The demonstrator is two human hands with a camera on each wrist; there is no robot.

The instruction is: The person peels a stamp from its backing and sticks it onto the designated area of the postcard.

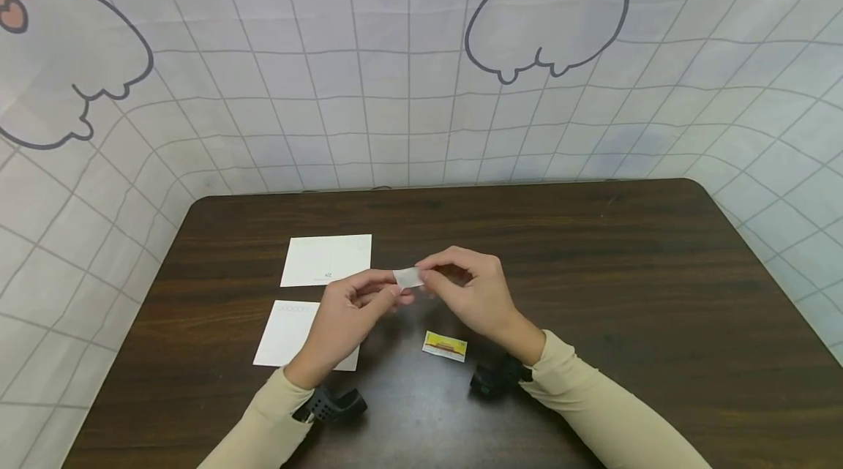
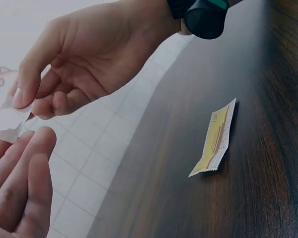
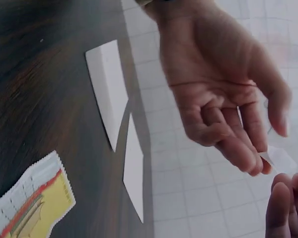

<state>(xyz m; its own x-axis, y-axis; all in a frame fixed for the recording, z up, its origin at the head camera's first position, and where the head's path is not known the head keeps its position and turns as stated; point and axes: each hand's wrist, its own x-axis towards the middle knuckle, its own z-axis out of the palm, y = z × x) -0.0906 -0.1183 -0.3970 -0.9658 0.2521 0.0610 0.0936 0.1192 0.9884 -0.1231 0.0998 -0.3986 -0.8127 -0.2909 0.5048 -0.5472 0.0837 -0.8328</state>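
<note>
Above the table, both hands hold a small white stamp [image 1: 408,277] whose plain face shows in the head view. My left hand [image 1: 352,312] has its thumb and fingers at the stamp's left edge. With thumb and index finger, my right hand [image 1: 477,293] pinches the right edge. The left wrist view shows the stamp [image 2: 12,119] bent, with a toothed lower edge. Below the hands, a second stamp [image 1: 444,346], yellow with a printed picture, lies on the table. Its toothed edge is clear on the yellow stamp [image 3: 44,198] in the right wrist view.
Two white postcards lie on the left of the dark wood table [image 1: 593,257]. The far postcard [image 1: 329,257] is fully in view; my left hand and wrist overlap the near postcard [image 1: 283,334]. A white gridded curtain [image 1: 408,88] hangs behind the table.
</note>
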